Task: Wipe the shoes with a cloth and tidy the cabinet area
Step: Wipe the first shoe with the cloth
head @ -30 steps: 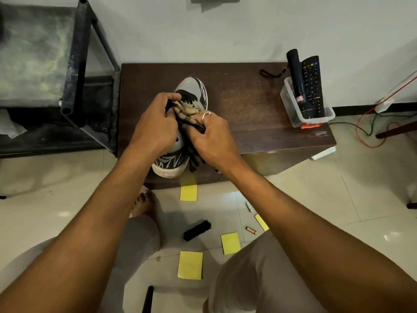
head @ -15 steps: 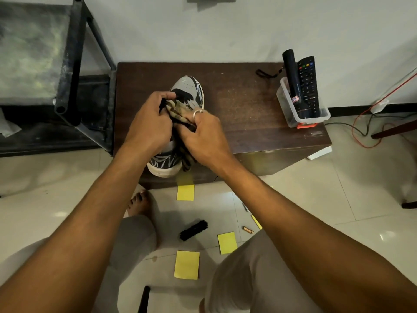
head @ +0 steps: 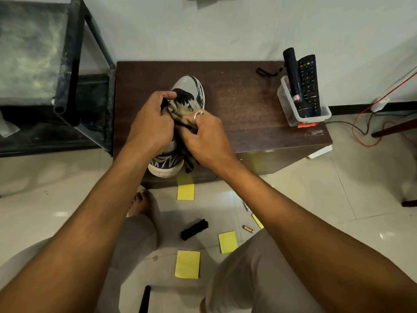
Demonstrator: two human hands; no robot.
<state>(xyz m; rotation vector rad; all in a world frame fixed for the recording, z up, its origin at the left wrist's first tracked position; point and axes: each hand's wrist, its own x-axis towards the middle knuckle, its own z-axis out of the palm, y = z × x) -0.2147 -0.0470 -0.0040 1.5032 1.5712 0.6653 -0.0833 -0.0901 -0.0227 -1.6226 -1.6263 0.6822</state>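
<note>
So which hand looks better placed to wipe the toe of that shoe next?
Probably the right hand: it pinches the cloth just behind the toe, while the left hand grips the shoe and steadies it.

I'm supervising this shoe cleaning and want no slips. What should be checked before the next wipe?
1. Left hand grips shoe: ok.
2. Right hand holds cloth against the shoe: ok.
3. Shoe fully on cabinet: not ok, heel juts past the front edge.
4. Sole clean: cannot tell, hidden.
5. Floor tidy: not ok, notes, brush and battery lie there.
</note>
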